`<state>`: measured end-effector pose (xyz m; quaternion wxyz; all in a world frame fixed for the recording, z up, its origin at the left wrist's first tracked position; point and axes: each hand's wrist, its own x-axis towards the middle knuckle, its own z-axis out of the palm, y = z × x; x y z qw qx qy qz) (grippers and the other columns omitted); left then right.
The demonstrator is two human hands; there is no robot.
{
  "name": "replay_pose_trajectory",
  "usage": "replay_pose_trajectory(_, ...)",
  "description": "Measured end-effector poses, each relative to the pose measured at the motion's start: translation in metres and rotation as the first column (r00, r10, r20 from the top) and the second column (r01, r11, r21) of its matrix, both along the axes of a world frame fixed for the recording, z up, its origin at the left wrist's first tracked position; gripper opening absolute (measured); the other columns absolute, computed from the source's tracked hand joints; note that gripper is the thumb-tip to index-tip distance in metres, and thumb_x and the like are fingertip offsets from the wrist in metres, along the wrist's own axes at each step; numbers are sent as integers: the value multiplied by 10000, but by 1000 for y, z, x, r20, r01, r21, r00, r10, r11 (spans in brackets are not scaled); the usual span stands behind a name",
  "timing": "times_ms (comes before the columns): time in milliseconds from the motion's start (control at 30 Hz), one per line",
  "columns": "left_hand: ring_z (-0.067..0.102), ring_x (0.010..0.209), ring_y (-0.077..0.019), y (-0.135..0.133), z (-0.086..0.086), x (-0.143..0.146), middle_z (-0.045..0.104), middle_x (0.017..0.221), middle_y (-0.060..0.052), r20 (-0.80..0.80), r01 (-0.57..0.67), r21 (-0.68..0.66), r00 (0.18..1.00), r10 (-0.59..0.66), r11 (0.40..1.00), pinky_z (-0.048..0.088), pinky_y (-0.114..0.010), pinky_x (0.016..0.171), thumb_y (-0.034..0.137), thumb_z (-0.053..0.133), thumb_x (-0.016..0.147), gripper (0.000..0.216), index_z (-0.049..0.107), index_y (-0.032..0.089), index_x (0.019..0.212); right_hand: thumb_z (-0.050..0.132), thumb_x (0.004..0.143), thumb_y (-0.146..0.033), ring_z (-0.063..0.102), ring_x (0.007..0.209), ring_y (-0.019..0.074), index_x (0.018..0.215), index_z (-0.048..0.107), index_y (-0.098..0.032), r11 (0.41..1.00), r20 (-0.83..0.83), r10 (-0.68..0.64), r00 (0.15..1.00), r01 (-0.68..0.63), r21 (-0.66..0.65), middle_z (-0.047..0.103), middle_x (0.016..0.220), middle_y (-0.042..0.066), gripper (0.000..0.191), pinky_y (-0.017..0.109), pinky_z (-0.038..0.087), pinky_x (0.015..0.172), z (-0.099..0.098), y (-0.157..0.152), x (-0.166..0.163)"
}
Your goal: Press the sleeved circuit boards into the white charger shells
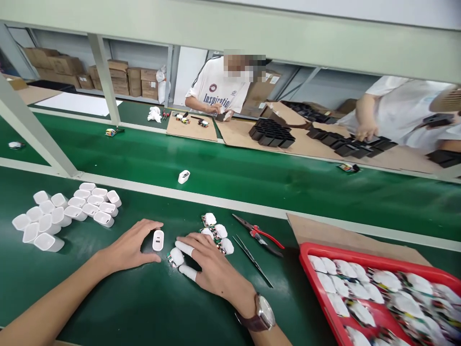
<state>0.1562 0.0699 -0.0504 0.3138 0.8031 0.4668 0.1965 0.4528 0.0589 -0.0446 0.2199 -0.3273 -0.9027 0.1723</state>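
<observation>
A white charger housing (157,240) with two slots in its end face stands on the green bench. My left hand (126,247) curves around it, thumb and forefinger apart, with a small gap to the housing visible. White finger cots cover the thumb and forefinger of my right hand (211,269). Those two fingertips pinch a small circuit board (175,258) topped by a white pad, just right of the housing. Behind the right hand lie several similar padded boards (220,231), partly hidden by its fingers.
White housings (46,223) stand grouped at left. Red-handled pliers (257,233) and tweezers (254,262) lie right of my hand, near a red tray (317,288) of padded boards. Across the green belt (151,154), bearing a white housing (184,177), two people work beside black cases (272,133).
</observation>
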Motion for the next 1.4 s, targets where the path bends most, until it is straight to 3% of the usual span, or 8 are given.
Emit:
replay_pose_trajectory(67,594,1367,-346,0,-1,-2,584,1505,-89,-13,5,-29,1000,-6,1000,540,-503,1116,426,869,840,791,471,334,1518,689,1006,-204,617,1175,291,1401,584,-244,1000,-32,18,999,-18,17,716,1299,97,411,511,526,997,-2,-1,-1)
replay_pose_trajectory(233,605,1389,-306,-2,-10,1,597,1524,-64,23,-11,-51,1000,12,999,535,-486,1144,404,756,958,653,446,350,1530,645,1004,-132,615,1111,264,1393,567,-225,992,-164,-52,985,70,109,699,1218,99,407,468,559,945,4,-6,-8)
replay_pose_trajectory(367,645,1317,-267,-6,-17,9,642,1448,-60,91,13,75,996,-20,997,555,-452,1114,302,717,991,629,409,342,1538,677,967,-95,601,1161,289,1393,554,-197,957,-229,-107,967,163,241,673,1258,132,455,508,560,990,4,-12,-15)
replay_pose_trajectory(600,624,1280,-264,-13,-17,17,633,1391,-94,146,49,237,986,-86,970,579,-447,1061,249,674,1027,636,354,326,1571,647,938,-47,578,1198,345,1306,591,-144,912,-174,-73,982,136,387,652,1297,181,384,553,581,971,-9,-18,-16)
replay_pose_trajectory(800,618,1273,-274,-14,-15,18,627,1387,-106,144,67,244,984,-104,967,584,-468,1056,221,670,1026,673,321,322,1592,562,957,-39,603,1139,321,1375,550,-112,912,-129,-101,986,144,385,682,1251,174,424,522,609,938,-1,-17,-21)
replay_pose_trajectory(1133,634,1257,-267,-16,-15,18,603,1398,-108,131,65,158,988,-86,985,591,-424,1042,219,669,1011,601,403,312,1542,533,890,37,580,1154,338,1094,608,-167,933,-107,-71,992,104,345,638,1273,180,298,553,598,929,0,-19,-23)
replay_pose_trajectory(1300,660,1272,-263,-17,-19,19,612,1436,-93,180,113,45,976,-119,993,579,-416,1069,254,680,998,562,444,314,1504,658,983,-111,613,1122,296,1298,575,-192,973,-195,-51,979,93,213,666,1270,143,335,503,611,931,3,-20,-26)
replay_pose_trajectory(1400,645,1333,-272,-18,-21,21,602,1490,-100,176,103,-50,980,-92,993,555,-438,1109,246,676,986,556,447,302,1491,647,1017,-194,624,1157,317,1319,591,-214,978,-155,-40,987,70,194,660,1291,147,308,516,618,921,6,-20,-29)
